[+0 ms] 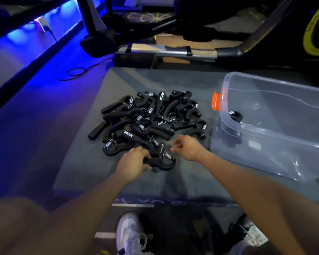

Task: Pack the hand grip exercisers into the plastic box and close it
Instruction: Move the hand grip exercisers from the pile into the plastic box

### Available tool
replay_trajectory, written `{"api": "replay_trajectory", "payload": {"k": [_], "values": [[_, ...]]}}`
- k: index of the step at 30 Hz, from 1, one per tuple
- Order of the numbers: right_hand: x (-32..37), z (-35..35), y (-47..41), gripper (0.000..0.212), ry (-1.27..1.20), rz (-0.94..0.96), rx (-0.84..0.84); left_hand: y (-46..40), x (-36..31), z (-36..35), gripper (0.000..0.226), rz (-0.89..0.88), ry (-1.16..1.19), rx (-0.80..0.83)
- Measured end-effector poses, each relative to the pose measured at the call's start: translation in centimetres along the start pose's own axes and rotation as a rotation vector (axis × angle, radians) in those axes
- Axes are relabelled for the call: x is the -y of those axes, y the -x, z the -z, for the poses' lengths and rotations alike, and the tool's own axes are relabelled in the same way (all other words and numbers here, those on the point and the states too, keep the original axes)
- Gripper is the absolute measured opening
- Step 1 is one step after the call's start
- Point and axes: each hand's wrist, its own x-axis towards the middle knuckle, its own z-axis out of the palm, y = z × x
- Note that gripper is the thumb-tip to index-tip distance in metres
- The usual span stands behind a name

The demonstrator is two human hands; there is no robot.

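Note:
A pile of several black hand grip exercisers [151, 118] with silver springs lies on a grey mat [77, 162]. My left hand [134, 160] grips the handle of the nearest exerciser [164, 161] at the pile's front edge. My right hand [185, 147] hovers just right of it, fingers loosely curled, holding nothing. To the right stands the clear plastic box [276, 137] with an orange latch [216, 101], lid off. One exerciser [235, 115] lies inside it near the left wall.
Exercise bike frames and a yellow-rimmed flywheel [313, 28] stand behind the mat. A black cable [75, 72] loops on the blue-lit floor at left. My white shoe [131, 234] is at the bottom, near the mat's front edge.

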Motion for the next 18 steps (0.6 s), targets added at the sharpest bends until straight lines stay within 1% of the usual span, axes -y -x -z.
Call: {"api": "replay_trajectory", "payload": {"k": [3,4,6,10,14,16,18], "values": [[0.9,2.2,1.7,0.026,-0.084,-0.046,-0.018,0.3,-2.5,2.4,0.029,0.017,0.137,-0.106],[1.2,2.9,2.2,0.03,-0.145,-0.069,-0.017,0.3,-3.5,3.3,0.027,0.017,0.17,-0.135],[1.8,4.8,3.5,0.037,-0.307,-0.102,-0.04,0.5,-5.7,5.0,0.024,-0.005,0.188,-0.186],[2.9,9.3,5.7,0.031,-0.536,-0.132,-0.121,0.4,-9.6,7.6,0.024,-0.058,0.188,-0.249],[2.6,14.4,7.5,0.03,-0.631,-0.113,-0.201,-0.3,-14.2,10.2,0.021,-0.151,0.233,-0.262],[2.0,17.0,8.2,0.023,-0.668,-0.107,-0.225,-1.3,-16.5,11.3,0.016,-0.194,0.273,-0.339],[1.1,19.5,8.8,0.025,-0.672,-0.084,-0.24,-2.6,-18.6,12.3,0.017,-0.197,0.27,-0.406]]}}
